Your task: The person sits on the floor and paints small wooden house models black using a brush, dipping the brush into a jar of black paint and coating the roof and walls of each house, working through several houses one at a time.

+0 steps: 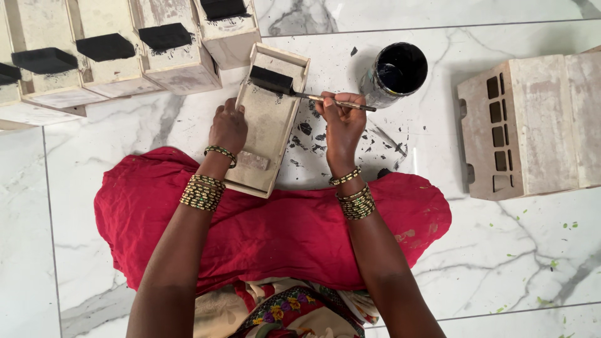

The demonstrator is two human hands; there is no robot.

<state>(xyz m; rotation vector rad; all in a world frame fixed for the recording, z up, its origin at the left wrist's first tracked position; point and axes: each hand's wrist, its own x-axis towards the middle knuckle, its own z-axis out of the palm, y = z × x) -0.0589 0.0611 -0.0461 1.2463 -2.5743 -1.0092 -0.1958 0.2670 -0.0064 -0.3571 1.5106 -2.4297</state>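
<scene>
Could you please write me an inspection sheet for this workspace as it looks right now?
Surface: white marbled floor, black paint spatter beside the tray.
Job's things: pale tray lying flat, its black block under the brush tip; black paint can open, upright, apart from the tray.
Clutter: row of pale pieces with black blocks at upper left; slotted pale box at right.
Grippers: left hand rests on the tray's edge; right hand holds the brush.
Cables: nothing seen.
Surroundings: red cloth over the lap; small green flecks on the floor at right.
</scene>
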